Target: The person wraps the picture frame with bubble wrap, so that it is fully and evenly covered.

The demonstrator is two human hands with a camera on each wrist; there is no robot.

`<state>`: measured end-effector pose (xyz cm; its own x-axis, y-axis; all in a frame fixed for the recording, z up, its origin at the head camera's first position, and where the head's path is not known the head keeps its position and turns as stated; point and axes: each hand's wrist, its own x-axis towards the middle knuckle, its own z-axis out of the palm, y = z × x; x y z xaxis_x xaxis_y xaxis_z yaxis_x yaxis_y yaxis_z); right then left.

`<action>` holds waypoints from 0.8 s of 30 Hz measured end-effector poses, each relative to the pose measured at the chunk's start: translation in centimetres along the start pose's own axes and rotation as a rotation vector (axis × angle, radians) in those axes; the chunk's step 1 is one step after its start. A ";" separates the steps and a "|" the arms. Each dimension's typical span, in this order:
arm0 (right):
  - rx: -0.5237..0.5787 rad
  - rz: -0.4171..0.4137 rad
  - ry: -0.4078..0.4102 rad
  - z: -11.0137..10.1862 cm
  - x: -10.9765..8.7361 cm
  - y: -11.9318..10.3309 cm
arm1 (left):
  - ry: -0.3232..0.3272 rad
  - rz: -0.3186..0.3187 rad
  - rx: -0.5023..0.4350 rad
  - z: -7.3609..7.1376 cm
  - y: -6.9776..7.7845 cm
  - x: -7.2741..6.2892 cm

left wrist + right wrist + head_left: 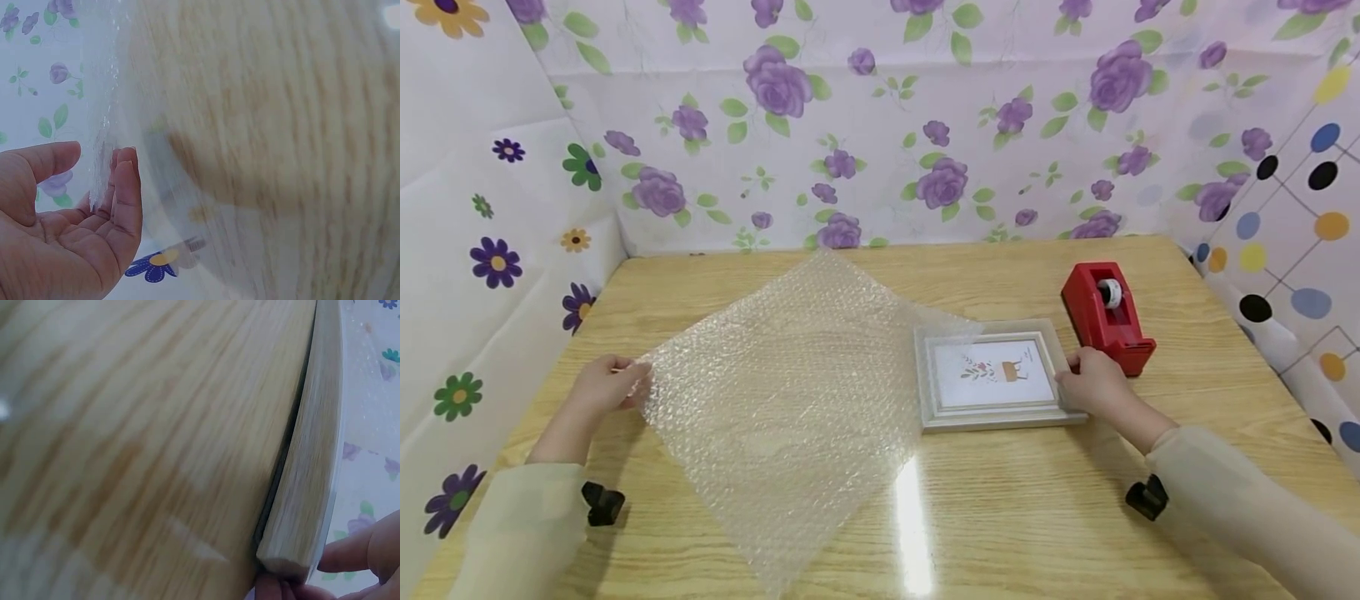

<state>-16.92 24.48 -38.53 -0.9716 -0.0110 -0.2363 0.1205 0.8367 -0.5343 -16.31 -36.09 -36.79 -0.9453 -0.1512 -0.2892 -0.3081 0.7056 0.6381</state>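
Observation:
A sheet of bubble wrap is spread in a diamond over the middle of the table, its right corner lapping onto a picture frame. My left hand holds the left corner of the wrap; in the left wrist view the sheet's edge runs between the thumb and the curled fingers. At the frame's right side, my right hand grips the edge, thumb on top and fingers below in the right wrist view. The frame's pale wooden side shows there, close over the table.
A red tape dispenser with a roll of tape stands just behind my right hand. The wooden table backs onto a flowered cloth, with patterned sheets at both sides. Black wrist mounts sit on both sleeves.

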 end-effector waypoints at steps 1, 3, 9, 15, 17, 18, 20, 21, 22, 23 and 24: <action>-0.007 -0.005 0.006 0.0 0.0 -0.1 | -0.002 0.001 -0.009 0.0 0.0 0.0; -0.014 -0.013 0.016 0.0 0.0 -0.3 | -0.004 0.003 -0.025 0.1 -0.1 0.0; 0.000 -0.005 0.007 -0.1 -0.1 -0.5 | -0.003 0.020 -0.042 -0.1 -0.2 0.0; 0.086 0.026 -0.044 -0.9 0.0 0.0 | -0.009 0.010 -0.071 -0.2 0.0 0.1; 0.137 0.047 -0.080 -1.2 0.2 0.3 | -0.012 0.000 -0.076 -0.3 -0.1 0.1; 0.173 0.060 -0.103 -1.4 0.3 0.5 | -0.016 -0.004 -0.077 -0.3 -0.1 0.1; 0.257 0.100 -0.157 -1.7 0.5 0.8 | -0.024 -0.011 -0.075 -0.3 -0.2 0.0; 0.296 0.125 -0.186 -1.8 0.6 1.0 | -0.027 -0.013 -0.073 -0.3 -0.3 0.0; 0.332 0.148 -0.210 -1.9 0.7 1.1 | -0.028 -0.012 -0.071 -0.4 -0.3 0.0; 0.363 0.160 -0.224 -2.0 0.7 1.2 | -0.030 -0.011 -0.070 -0.4 -0.4 0.1; 0.392 0.164 -0.233 -2.1 0.7 1.2 | -0.032 -0.009 -0.071 -0.4 -0.5 0.1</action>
<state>-17.91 26.61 -37.64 -0.8676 -0.0559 -0.4940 0.3789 0.5690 -0.7298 -16.29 -36.68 -36.85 -0.9389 -0.1341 -0.3169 -0.3242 0.6535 0.6840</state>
